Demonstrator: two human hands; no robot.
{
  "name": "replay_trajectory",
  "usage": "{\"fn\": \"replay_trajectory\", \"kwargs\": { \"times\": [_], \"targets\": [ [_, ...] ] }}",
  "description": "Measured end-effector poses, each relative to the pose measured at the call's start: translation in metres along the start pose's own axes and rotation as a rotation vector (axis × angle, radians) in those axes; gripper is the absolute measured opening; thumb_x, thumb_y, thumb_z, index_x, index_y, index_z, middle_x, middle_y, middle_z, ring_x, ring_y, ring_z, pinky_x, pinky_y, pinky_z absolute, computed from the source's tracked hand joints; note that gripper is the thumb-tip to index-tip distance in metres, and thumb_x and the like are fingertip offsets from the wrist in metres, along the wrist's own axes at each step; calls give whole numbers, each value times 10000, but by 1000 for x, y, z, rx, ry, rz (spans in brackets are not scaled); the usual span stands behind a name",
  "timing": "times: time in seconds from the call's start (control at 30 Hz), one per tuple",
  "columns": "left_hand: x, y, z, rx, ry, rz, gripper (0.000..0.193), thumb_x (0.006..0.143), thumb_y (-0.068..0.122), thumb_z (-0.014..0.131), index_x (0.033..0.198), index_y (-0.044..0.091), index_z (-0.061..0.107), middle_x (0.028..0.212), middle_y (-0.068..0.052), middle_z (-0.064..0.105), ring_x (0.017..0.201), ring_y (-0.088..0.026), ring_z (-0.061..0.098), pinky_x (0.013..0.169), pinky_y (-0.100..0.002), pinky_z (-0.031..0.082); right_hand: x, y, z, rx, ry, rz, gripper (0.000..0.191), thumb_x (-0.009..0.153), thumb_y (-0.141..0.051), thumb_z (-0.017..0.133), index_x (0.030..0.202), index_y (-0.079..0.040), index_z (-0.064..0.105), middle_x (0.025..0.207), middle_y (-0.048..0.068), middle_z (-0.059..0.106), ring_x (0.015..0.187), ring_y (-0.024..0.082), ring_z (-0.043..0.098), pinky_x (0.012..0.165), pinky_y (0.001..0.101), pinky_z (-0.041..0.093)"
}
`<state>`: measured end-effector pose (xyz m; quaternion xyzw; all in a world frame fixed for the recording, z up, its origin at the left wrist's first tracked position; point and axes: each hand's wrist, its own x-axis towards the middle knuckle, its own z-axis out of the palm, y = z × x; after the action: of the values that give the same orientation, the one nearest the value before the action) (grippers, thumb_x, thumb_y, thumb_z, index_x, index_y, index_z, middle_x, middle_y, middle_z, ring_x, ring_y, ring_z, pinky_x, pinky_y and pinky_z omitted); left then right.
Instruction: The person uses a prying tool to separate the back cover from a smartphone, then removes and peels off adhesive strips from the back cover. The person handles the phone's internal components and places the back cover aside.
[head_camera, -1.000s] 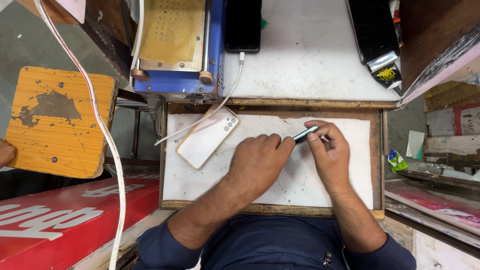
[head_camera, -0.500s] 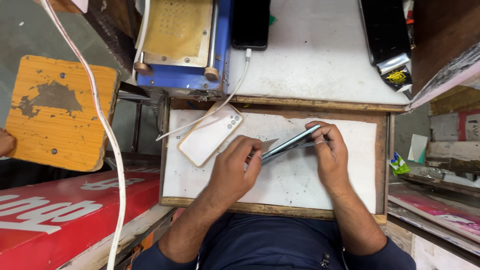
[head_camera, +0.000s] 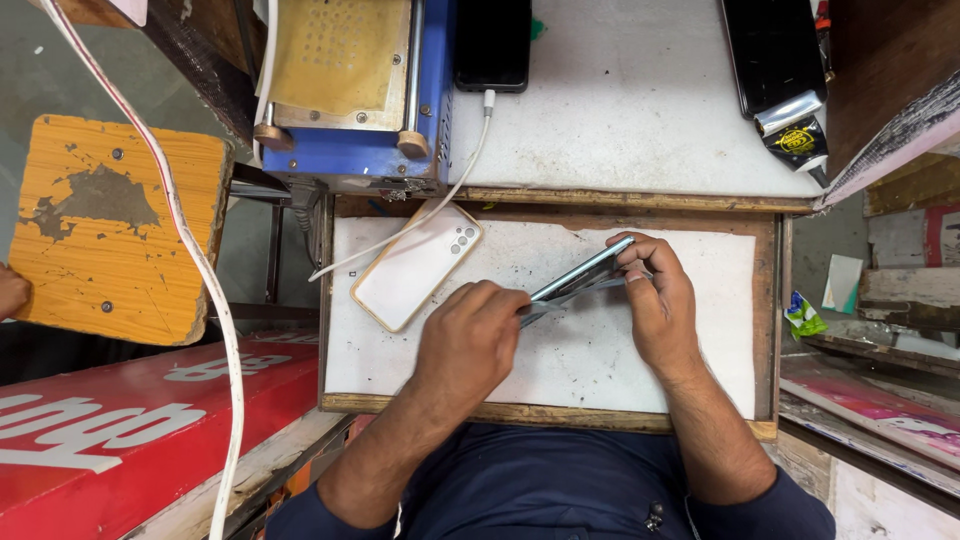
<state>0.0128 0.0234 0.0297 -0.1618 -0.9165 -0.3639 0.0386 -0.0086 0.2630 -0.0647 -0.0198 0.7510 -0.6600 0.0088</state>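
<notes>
Seen edge-on, the thin phone (head_camera: 580, 277) is hard to make out, perhaps a bare panel. Left hand (head_camera: 470, 340) pinches its lower end; right hand (head_camera: 660, 300) grips the upper, tilted above the tabletop (head_camera: 600, 360).

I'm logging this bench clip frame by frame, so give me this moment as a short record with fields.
left hand: grips the lower end of a thin phone held on edge
right hand: pinches the phone's upper end
work surface: white mat in a wooden tray
beside the left hand: white phone lying back up, apart from both hands
behind the tray: blue machine; black phone on a white cable
</notes>
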Motion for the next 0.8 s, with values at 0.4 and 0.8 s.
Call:
{"fn": "replay_trajectory", "kwargs": {
  "times": [0.4, 0.8],
  "targets": [
    [-4, -1, -1, 13, 23, -22, 188, 836, 25, 741, 1021, 56, 727, 883, -93, 695, 840, -293, 688, 713, -397, 563, 0, -2, 1, 49, -13, 15, 237, 962, -59, 418, 1150, -12, 553, 1297, 164, 600, 1128, 192, 584, 1031, 379, 497],
    [-8, -4, -11, -54, 93, -41, 156, 877, 62, 766, 1031, 72, 741, 915, -80, 721, 829, -267, 710, 714, -372, 570, 1, -3, 3, 114, -21, 26, 248, 960, -52, 420, 1165, -2, 552, 1278, 146, 597, 1089, 179, 574, 1019, 360, 494]
  ]
}}
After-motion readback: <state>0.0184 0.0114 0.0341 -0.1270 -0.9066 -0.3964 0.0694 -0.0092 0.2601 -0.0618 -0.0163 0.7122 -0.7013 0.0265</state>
